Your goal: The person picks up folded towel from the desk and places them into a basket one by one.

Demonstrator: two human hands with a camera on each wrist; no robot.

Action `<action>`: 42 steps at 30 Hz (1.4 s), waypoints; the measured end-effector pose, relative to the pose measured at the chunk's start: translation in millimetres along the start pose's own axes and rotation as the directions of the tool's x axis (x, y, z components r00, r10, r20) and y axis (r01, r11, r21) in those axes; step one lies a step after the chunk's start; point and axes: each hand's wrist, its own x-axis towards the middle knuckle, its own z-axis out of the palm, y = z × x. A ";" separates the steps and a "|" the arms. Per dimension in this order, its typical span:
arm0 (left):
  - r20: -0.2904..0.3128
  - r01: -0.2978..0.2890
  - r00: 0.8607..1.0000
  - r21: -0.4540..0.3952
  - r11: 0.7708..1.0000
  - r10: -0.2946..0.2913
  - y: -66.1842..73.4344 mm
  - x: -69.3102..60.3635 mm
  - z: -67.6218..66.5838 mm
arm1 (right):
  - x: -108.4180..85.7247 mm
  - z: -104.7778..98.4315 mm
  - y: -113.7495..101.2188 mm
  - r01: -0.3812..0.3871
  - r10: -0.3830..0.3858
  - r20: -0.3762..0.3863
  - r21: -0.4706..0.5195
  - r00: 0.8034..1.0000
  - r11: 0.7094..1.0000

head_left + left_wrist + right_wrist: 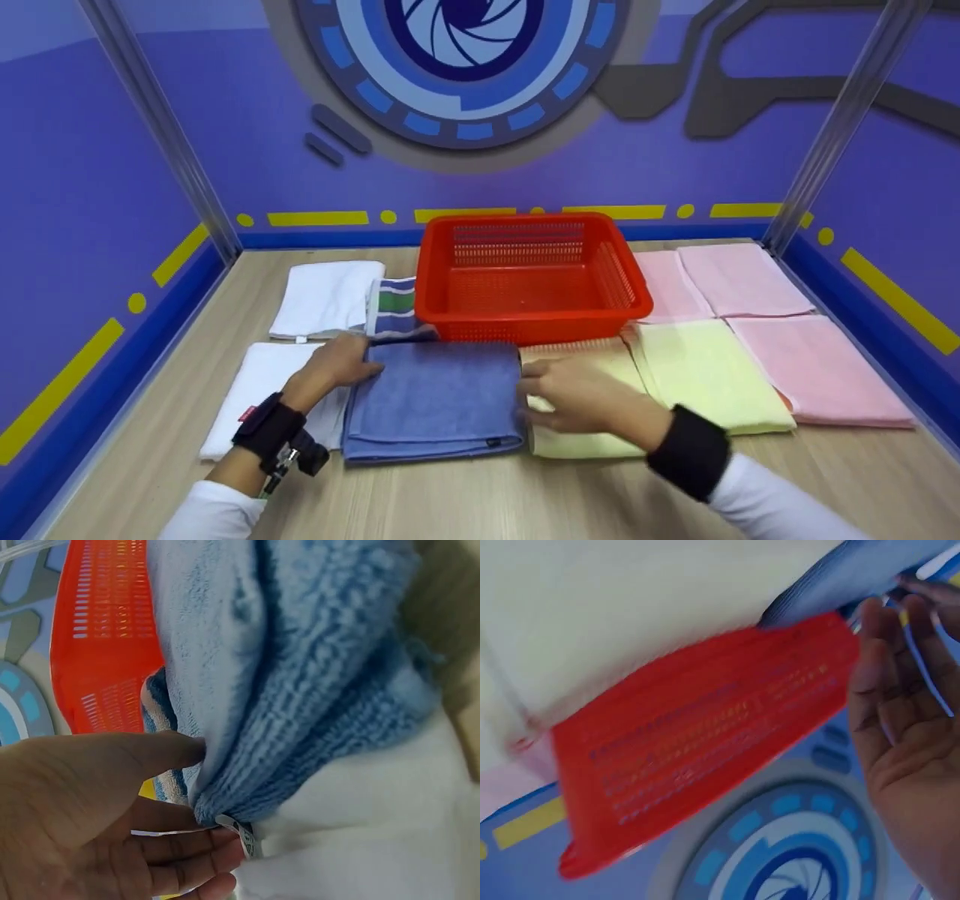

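Observation:
A folded blue towel (435, 394) lies at the front centre. My left hand (335, 367) is at its upper left corner; in the left wrist view, the thumb and fingers of that hand (97, 802) pinch the edge of the blue towel (300, 675), near a small white tag (247, 840). My right hand (574, 394), blurred, hovers over a folded yellow towel (592, 442) by the blue towel's right edge. The right wrist view shows this hand (907, 712) with fingers loosely bent and nothing held; the blue towel (832, 585) is beyond the fingertips.
Behind the blue towel stands a red basket (525, 300). White towels (326, 296) and a striped towel (394, 307) are on the left. Another yellow towel (705, 375) and several pink towels (832, 367) lie on the right, with walls around the table (420, 502).

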 end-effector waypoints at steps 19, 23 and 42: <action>-0.115 -0.151 0.986 -0.333 0.931 0.118 -11.9 -10.8 13.9 | 46.2 52.4 13.7 -0.564 0.492 0.309 0.215 0.814 0.797; -0.037 -0.012 0.999 -0.464 0.886 -0.005 -9.9 -16.9 11.6 | 53.6 54.4 11.2 -0.635 0.565 0.297 0.273 0.770 0.723; 0.146 0.154 0.986 -0.656 0.739 -0.075 -3.4 -34.7 -8.0 | 51.9 46.6 -0.7 -0.569 0.704 0.270 0.791 0.657 0.227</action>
